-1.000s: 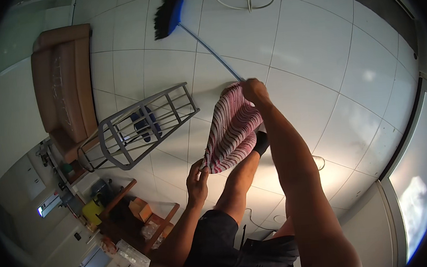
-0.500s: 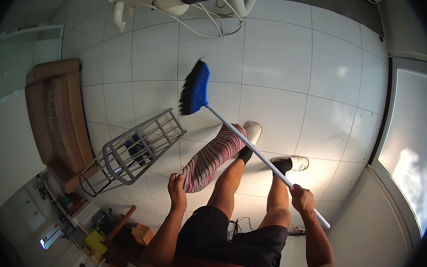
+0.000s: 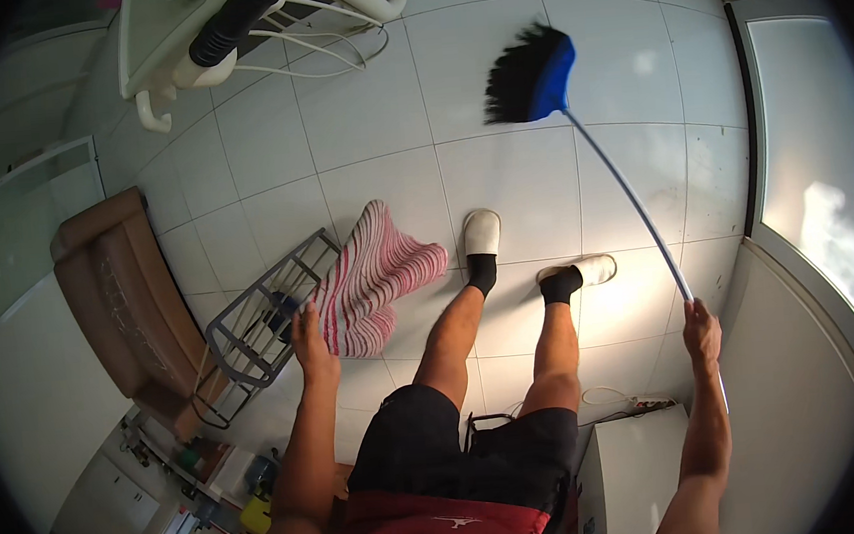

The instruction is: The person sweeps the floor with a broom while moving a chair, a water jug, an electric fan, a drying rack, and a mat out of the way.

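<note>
A broom with a blue head (image 3: 556,76) and black bristles reaches out to the far right over the tiled floor. Its slim, pale handle (image 3: 632,196) runs back to my right hand (image 3: 701,334), whose fingers are wrapped round it near the end. On the left, my left hand (image 3: 311,348) grips the edge of a striped rag mat (image 3: 373,281) in pink, white and dark tones. The mat is spread and rumpled in the air, partly in front of a grey metal rack; my fingertips on it show only in part.
A grey metal rack (image 3: 252,331) stands beside the mat, next to a worn brown sofa (image 3: 128,291). Pale equipment with loose cables (image 3: 331,69) is at the far side. My slippered feet (image 3: 482,233) are on the tiles. A frosted door (image 3: 820,166) is at right, a white box (image 3: 639,471) near me.
The broom has swung far to the right, with my right hand moving right too. The mat has gone from a long narrow fold to a wider, flared shape. My view has shifted.
</note>
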`<action>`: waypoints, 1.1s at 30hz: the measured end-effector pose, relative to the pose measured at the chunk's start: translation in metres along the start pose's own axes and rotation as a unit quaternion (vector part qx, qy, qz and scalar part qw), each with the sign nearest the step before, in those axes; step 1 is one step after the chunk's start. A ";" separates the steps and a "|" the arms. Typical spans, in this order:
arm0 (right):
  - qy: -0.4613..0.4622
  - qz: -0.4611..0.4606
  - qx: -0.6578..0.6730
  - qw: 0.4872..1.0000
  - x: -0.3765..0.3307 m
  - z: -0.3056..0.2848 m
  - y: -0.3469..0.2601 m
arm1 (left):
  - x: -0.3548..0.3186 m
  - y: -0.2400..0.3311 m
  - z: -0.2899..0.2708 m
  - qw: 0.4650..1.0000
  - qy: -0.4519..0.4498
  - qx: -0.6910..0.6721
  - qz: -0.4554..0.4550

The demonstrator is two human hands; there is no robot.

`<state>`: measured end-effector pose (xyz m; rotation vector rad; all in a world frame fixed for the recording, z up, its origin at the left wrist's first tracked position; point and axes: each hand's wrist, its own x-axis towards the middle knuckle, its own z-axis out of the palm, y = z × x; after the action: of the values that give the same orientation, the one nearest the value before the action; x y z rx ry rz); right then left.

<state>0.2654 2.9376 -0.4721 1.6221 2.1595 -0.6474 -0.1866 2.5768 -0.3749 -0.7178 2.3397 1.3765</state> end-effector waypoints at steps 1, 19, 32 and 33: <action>-0.004 0.012 -0.008 1.000 -0.016 -0.018 0.009 | 0.014 0.013 -0.005 0.999 -0.014 -0.029 0.003; -0.059 -0.160 -0.105 0.980 0.063 -0.022 -0.131 | 0.149 0.254 -0.008 0.926 -0.011 0.099 0.365; -0.059 -0.182 -0.045 0.980 -0.019 -0.120 -0.145 | 0.171 0.290 -0.017 0.896 0.091 0.062 0.430; -0.090 -0.218 -0.056 0.970 -0.012 -0.093 -0.178 | 0.171 0.294 -0.020 0.894 0.097 0.068 0.432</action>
<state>0.0963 2.9383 -0.3634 0.9922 2.3802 -0.7449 -0.4960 2.6348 -0.2451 0.3222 3.0465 1.4456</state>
